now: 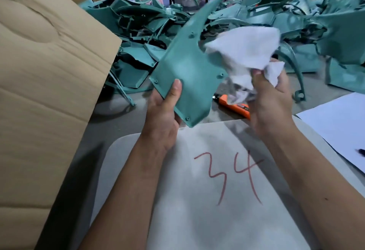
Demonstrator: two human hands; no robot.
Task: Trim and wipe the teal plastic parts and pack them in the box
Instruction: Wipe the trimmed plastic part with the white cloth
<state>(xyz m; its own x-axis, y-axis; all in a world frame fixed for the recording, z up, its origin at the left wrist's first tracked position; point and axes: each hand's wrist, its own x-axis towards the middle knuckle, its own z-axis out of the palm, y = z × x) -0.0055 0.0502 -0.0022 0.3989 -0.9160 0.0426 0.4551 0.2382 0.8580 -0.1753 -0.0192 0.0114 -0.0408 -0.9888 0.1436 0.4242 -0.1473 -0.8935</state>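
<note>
The left hand (165,109) grips a long, curved teal plastic panel (187,72) above the tabletop (197,190), its long axis tapering toward one o'clock. The right hand (270,95), fingers clamped, holds a crumpled white cloth (246,52) against it.

The plastic part (185,76) is plain teal, as is the heap of parts (138,32) far behind it. The cloth (246,52) is white. The surface (197,220) is pale grey with "34" (229,176) written in red. The box (43,72) at left is brown cardboard. The knife (235,107) is orange. The sheet (339,123) at right is white.
</note>
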